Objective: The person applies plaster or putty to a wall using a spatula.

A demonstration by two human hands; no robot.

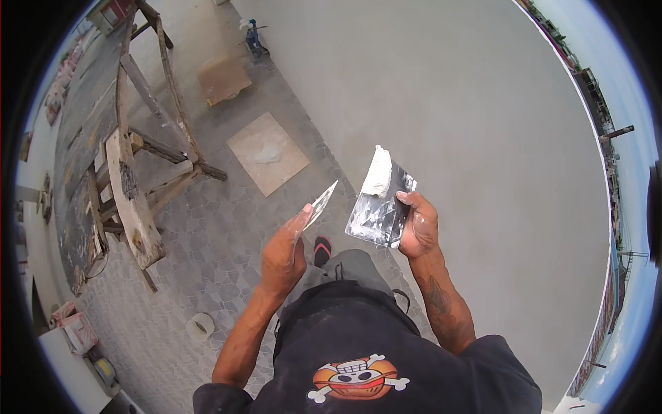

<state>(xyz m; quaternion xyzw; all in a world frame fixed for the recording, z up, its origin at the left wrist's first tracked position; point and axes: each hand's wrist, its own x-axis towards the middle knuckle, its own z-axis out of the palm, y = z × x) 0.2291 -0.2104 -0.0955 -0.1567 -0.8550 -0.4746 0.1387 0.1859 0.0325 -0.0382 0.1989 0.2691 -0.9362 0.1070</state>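
Observation:
My right hand (419, 224) is closed around the edge of a flat plastering blade (379, 219), its thumb pressed on the face. A thick strip of white putty (377, 172) lies along the upper left of that blade, and white smears cover much of the rest. To the left, my left hand (284, 248) grips a second blade, a putty scraper (321, 205) seen nearly edge-on and smeared white. The two blades are held apart in front of the grey wall and paved floor.
A smooth grey wall (469, 117) rises on the right. On the paving lie a square tile (256, 136) bearing white putty and a brown board (224, 79). A rough wooden trestle (127, 193) stands at left; a pale round container (201, 327) is lower down.

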